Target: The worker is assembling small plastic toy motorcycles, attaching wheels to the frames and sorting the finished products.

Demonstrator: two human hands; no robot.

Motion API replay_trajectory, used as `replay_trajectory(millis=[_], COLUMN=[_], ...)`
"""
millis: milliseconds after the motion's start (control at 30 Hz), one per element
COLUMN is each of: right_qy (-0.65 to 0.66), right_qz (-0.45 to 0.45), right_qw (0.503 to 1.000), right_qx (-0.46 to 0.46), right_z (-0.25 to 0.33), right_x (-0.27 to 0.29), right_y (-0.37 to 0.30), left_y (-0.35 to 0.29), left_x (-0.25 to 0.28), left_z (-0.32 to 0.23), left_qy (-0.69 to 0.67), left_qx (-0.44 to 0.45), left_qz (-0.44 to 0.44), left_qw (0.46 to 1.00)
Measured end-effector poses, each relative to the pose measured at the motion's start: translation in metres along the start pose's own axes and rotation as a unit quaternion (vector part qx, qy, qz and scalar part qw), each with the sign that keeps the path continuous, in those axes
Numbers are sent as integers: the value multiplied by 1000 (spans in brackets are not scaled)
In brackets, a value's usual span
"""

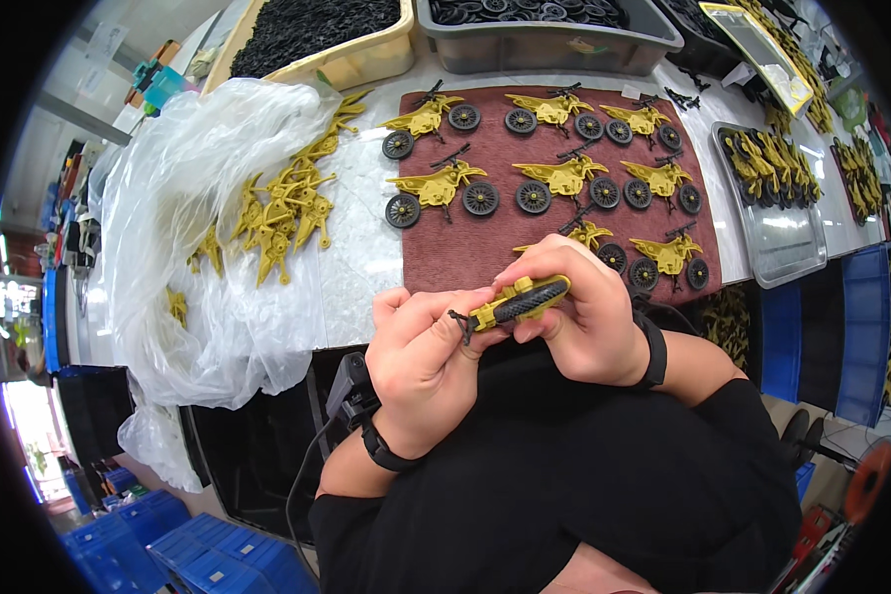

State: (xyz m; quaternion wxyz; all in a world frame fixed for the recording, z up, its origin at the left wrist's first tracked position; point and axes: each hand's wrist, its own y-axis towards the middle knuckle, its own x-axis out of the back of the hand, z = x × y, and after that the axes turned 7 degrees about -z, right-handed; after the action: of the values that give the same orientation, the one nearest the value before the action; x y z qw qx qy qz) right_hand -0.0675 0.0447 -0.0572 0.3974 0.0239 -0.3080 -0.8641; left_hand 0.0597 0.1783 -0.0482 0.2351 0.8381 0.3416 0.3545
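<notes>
In the head view, the left hand [421, 361] and right hand [594, 322] are close together, fingers pinching one toy [517, 301] between them, near the table's [361, 287] front edge. A pale strip of tabletop opens between mat [455, 262] and bag [198, 178]. Marks on the blue crates [223, 554] are too small to read. The toy is yellow with a black treaded tyre [537, 298]; the mat reddish cloth; the bag crinkled, see-through film around spindly yellow frames [279, 216].

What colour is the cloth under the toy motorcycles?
Dark reddish-brown; the cloth shows best in the head view.
</notes>
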Motion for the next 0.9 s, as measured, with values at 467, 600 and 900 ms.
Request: replay_trajectory(millis=[467, 600, 900], right_qy=[322, 253, 2], right_qz=[69, 73, 71], right_qw=[878, 913, 995], right_qx=[-348, -310, -68], right_z=[-8, -11, -14], right_x=[8, 4, -1], right_y=[11, 5, 9], left_y=[-15, -25, -21], left_x=[3, 2, 7], left_z=[29, 45, 35], left_qy=[229, 114, -339], left_qx=[-187, -143, 184], left_qz=[-124, -97, -7], left_qw=[947, 978, 922])
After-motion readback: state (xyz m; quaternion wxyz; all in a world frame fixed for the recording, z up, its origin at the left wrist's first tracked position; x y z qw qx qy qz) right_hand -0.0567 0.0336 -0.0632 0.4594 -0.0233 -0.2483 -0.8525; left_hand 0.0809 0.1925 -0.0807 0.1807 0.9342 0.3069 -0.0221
